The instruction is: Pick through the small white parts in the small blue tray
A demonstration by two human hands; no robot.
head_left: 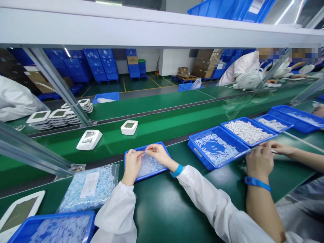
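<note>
My left hand (133,166) and my right hand (160,156) meet above a small blue tray (165,148) that holds many tiny pale, translucent pieces (149,166). Thumb and fingers are pinched on both hands, with the fingertips nearly touching. Whatever lies between them is too small to make out. A blue band (177,170) circles my right wrist, and white sleeves cover both forearms. Left of my left hand lies a clear bag of light-blue pieces (91,187) with a white label.
Blue trays of white parts (217,146) (249,131) stand to the right, beside a co-worker's hands (260,160). White devices (89,139) (129,127) rest on the green conveyor (162,123). Another blue tray (53,216) sits front left. A metal post (59,84) rises at left.
</note>
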